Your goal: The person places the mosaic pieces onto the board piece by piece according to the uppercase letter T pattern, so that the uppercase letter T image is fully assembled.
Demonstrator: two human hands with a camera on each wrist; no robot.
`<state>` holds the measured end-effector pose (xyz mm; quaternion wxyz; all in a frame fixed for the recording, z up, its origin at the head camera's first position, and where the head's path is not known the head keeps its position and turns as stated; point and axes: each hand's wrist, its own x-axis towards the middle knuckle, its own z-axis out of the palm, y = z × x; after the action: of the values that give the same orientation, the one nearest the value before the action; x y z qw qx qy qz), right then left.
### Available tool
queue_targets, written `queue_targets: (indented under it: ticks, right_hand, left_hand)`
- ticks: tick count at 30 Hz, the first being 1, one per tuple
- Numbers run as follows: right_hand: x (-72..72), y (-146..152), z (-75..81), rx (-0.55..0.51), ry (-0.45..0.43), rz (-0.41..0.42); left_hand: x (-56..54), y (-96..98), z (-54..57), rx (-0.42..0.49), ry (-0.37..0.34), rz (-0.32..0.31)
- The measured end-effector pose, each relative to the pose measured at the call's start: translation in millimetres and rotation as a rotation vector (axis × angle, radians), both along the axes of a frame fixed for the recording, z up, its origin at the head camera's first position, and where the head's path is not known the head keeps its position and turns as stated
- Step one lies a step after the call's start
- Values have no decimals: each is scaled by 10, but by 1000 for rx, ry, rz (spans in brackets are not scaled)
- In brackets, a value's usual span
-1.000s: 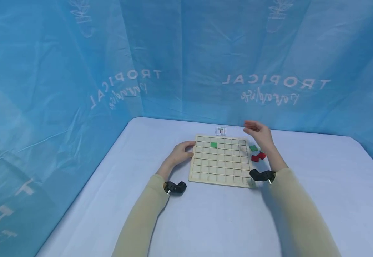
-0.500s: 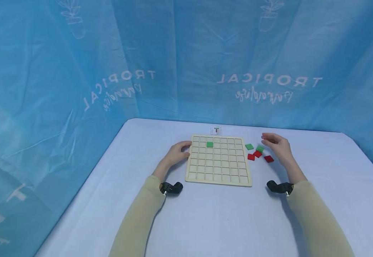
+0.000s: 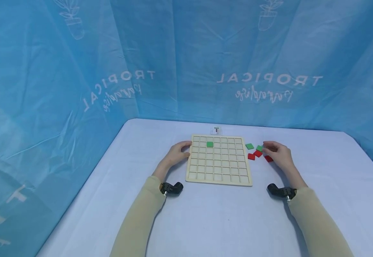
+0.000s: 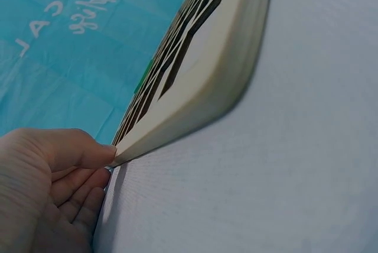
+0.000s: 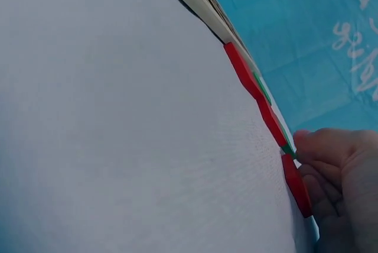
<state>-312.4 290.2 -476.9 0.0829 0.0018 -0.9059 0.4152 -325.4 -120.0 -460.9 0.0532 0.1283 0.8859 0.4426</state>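
Observation:
A pale wooden grid board (image 3: pixel 218 160) lies on the table, one green tile (image 3: pixel 210 144) set in a cell of its second row. At the board's left edge rests my left hand (image 3: pixel 175 153); in the left wrist view its thumb (image 4: pixel 88 149) touches the rim, with the other fingers loosely bent. Right of the board my right hand (image 3: pixel 279 154) is low over loose tiles, its thumb and fingers apart beside a green tile (image 3: pixel 259 147). Whether they touch it cannot be told. A red tile (image 3: pixel 268 159) lies partly under this hand.
Another loose green tile (image 3: pixel 249 146) and two red tiles, one nearer the board (image 3: pixel 251 156), lie close by. Behind the board is a small printed grid card (image 3: pixel 216 130) with a T-shaped pattern. Blue printed cloth (image 3: pixel 186 60) hangs behind the white table (image 3: pixel 231 221).
My right hand has moved away from the board's far right side, to the right and down to the loose tiles. My left hand stays at the board's edge. The view has shifted slightly.

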Motion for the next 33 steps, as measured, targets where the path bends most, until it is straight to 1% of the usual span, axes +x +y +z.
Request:
queue_targets:
  ticks: [6, 11, 15, 20, 24, 29, 31, 33]
  right_hand:
    - [2, -18, -30, 61, 29, 1]
    - [12, -28, -22, 96, 27, 6]
    - [12, -39, -20, 116, 20, 6]
    - [12, -52, -20, 122, 36, -9]
    - [26, -52, 3, 95, 39, -30]
    - [21, -36, 78, 2, 32, -67]
    - [-17, -25, 102, -31, 36, -75]
    - [-103, 12, 82, -43, 45, -79]
  left_hand:
    - [14, 2, 20, -2, -7, 9]
    - [24, 5, 27, 5, -9, 12]
    - [25, 8, 24, 0, -7, 11]
    - [16, 12, 16, -4, -4, 7]
    - [10, 14, 13, -4, -2, 3]
    - [17, 16, 29, -6, 1, 9]
    - [19, 13, 31, -8, 1, 9]
    - [20, 10, 30, -12, -2, 10]
